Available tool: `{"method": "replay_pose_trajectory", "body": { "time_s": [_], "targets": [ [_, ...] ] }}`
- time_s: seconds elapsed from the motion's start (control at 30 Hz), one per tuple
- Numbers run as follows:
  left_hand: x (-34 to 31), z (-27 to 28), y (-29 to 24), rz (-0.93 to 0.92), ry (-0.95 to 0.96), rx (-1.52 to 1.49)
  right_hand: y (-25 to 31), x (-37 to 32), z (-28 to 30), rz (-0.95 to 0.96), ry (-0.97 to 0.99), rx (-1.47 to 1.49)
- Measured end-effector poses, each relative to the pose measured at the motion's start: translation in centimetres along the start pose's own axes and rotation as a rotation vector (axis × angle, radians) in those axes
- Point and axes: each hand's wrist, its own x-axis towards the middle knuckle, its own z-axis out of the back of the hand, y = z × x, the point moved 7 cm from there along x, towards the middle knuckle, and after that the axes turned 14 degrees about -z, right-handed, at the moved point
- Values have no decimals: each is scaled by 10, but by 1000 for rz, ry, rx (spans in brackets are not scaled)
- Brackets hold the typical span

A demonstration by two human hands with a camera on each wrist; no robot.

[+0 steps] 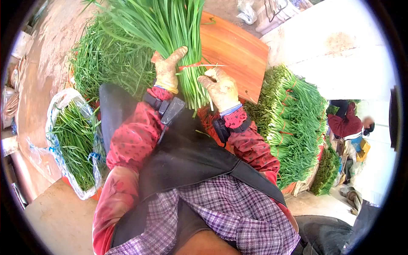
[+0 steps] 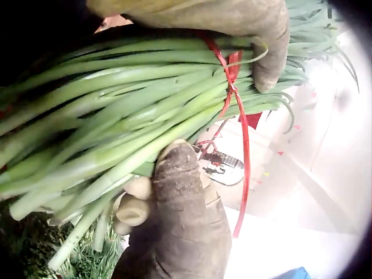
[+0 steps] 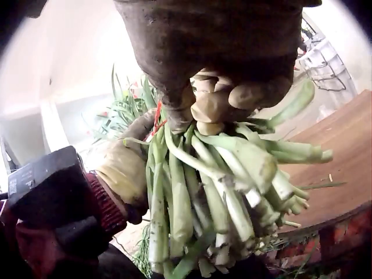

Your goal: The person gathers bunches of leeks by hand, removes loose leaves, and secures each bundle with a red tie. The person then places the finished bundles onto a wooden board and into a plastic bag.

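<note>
A bunch of garlic chives [image 1: 187, 51] stands over the lap, leaves upward and pale cut ends down. A red tie [image 2: 229, 87] circles it, knotted, with a loose tail hanging off. My gloved left hand [image 1: 167, 70] grips the bunch from the left, thumb across the leaves beside the tie. On the other side my gloved right hand [image 1: 222, 90] is at the stems just below the tie. Its fingers [image 3: 209, 110] are curled against the thumb at the stalks in the right wrist view. The cut ends [image 3: 232, 226] fan out below that hand.
A wooden board [image 1: 238, 55] lies behind the bunch. Loose greens [image 1: 110, 59] are heaped at left, above a plastic-lined container [image 1: 55, 127] of more greens. Tied bunches [image 1: 293, 127] are stacked at right. Another person [image 1: 346, 121] is at far right.
</note>
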Motion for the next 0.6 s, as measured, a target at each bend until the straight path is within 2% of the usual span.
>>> {"method": "replay_pose_trajectory", "body": {
  "time_s": [0.13, 0.23, 0.37, 0.4, 0.43, 0.5, 0.57, 0.6],
  "targets": [
    [8, 7, 6, -62, 2, 53, 22, -5, 7, 74, -48, -219],
    [12, 8, 10, -56, -13, -36, 7, 2, 5, -98, 104, 5],
    [25, -1, -2, -46, 16, -108, 20, -26, 16, 129, 7, 33],
    [31, -3, -7, -73, -8, -93, 29, -40, 23, 331, -78, -86],
    [34, -3, -11, -6, -34, -121, 29, -56, 26, 451, -121, -104],
    [55, 3, -16, -12, 5, -219, 9, -76, 23, 427, -15, -83],
    [73, 8, -19, -44, 15, -159, -45, -96, 13, 253, 156, -159],
    [83, 13, -17, -9, -5, -248, -94, -107, -5, 143, 316, -382]
  ]
}}
